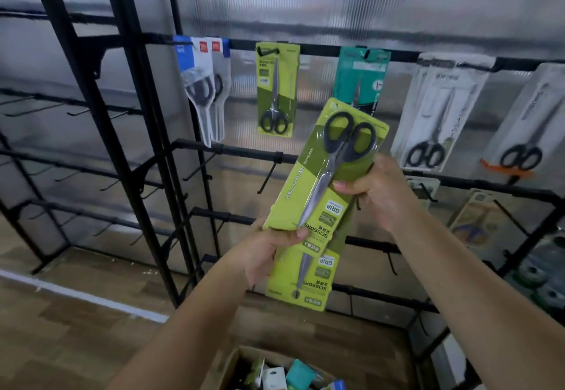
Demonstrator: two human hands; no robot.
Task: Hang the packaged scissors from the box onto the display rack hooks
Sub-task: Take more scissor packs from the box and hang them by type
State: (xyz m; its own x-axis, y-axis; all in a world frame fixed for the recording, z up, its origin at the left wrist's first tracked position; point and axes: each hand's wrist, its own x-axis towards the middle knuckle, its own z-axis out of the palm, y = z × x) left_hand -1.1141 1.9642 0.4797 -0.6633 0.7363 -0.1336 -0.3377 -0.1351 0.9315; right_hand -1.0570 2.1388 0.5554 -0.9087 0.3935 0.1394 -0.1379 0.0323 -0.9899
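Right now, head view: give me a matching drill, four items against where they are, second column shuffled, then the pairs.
Items:
1. front green scissors pack
2. second green pack
3. hung green pack
4. cardboard box

Places:
A. bottom edge of view, below the forearms
B. gripped by both hands, handles up
C. on a top-rail hook
D. behind the front pack, lower, in the left hand

Pairs: 1-B, 2-D, 3-C, 4-A

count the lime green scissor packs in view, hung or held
3: one lime green pack hangs on the top rail, one is held in both hands, another sits behind it in the left hand. More may be hidden in the box.
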